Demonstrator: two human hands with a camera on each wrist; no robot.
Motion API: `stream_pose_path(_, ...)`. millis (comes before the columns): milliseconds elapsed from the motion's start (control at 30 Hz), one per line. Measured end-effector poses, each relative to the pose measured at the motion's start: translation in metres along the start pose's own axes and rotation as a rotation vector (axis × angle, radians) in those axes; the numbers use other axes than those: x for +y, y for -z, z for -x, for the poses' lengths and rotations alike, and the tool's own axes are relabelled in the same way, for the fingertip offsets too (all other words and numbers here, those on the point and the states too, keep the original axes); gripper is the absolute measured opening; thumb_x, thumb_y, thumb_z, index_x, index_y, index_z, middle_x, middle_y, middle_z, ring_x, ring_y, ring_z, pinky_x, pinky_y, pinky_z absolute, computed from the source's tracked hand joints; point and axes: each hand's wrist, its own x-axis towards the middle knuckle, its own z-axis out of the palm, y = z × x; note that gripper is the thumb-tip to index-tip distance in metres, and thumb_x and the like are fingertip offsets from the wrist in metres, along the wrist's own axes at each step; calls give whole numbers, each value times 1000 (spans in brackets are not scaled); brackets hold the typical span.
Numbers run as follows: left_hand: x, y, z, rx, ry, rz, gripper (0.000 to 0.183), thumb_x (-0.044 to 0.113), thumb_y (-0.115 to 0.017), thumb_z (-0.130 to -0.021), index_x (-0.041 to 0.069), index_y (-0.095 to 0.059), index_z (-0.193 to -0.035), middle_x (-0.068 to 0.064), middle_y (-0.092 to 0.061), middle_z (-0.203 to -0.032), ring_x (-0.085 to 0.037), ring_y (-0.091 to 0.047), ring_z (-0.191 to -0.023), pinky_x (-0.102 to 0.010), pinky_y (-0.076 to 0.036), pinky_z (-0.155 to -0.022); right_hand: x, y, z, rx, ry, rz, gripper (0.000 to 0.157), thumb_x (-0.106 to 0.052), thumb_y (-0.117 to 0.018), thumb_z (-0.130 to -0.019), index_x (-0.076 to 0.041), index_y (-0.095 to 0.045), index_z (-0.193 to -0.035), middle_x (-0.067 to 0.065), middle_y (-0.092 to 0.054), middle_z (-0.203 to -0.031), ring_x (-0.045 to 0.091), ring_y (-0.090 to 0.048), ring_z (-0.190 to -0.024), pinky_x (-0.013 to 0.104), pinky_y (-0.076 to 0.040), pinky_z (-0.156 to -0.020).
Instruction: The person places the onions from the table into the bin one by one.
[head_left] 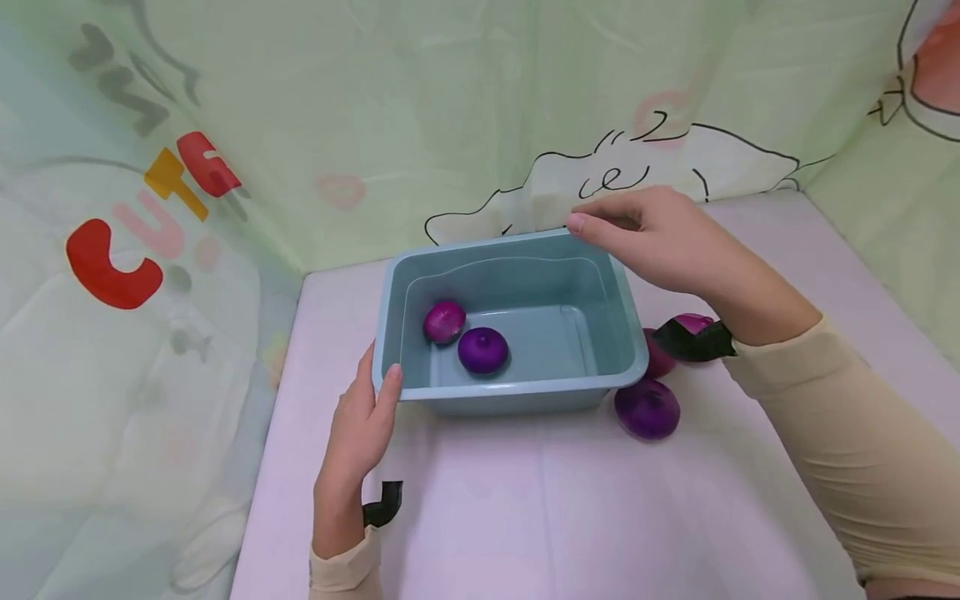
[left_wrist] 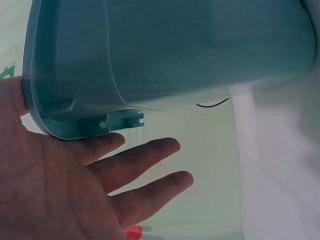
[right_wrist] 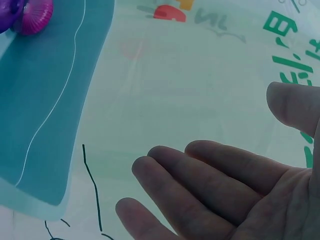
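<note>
Pale green printed backdrop [head_left: 450,100], colourful letters [head_left: 176,183] on it, pale lilac tabletop [head_left: 480,508]

room in right half of bin [head_left: 517,405], onions [head_left: 483,350] obstructing left

A blue-green plastic bin [head_left: 517,283], rectangular with rounded corners and a rolled rim, occupies the middle of the head frame, its opening facing up towards the viewer and its right end riding slightly higher in the picture. In its left half sit two round onions just beside each other: a bright magenta onion [head_left: 445,322] and, lower right of it, a deep violet onion [head_left: 483,350], stub upward.
</note>
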Motion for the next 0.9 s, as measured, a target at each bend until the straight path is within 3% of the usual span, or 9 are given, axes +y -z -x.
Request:
stream_pose_path(267, -2, 0, -1, -5, -16, -13, 65, 57, -44, -108, 36, -23, -165, 1, -47, -156, -29, -54, -134, -64, -45, -100, 17, 6, 12, 31, -79, -44, 73, -63, -55, -101, -9, -57, -150, 14, -58, -146, 36, -47, -140, 63, -33, -111)
stream_pose_path(667, -2, 1, -1, -2, -20, -1, 65, 55, -46, -108, 37, -23, -165, 2, -47, -157, -28, -52, -136, -64, -44, -102, 41, 11, 26, 98, -72, -51, 62, -53, -55, -105, -8, -60, -147, 20, -62, -138, 36, -54, -131, 63, -37, -107)
stream_pose_path(900, -2, 1, 0, -3, -10, -8, 64, 55, -46, -108, 37, -22, -165, 2, -46, -157, -29, -53, -135, -64, -44, -101, 58, 17, 36, 116, -108, -24, 61, -54, -54, -105, -9, -62, -146, 18, -64, -136, 31, -59, -120, 47, -43, -98)
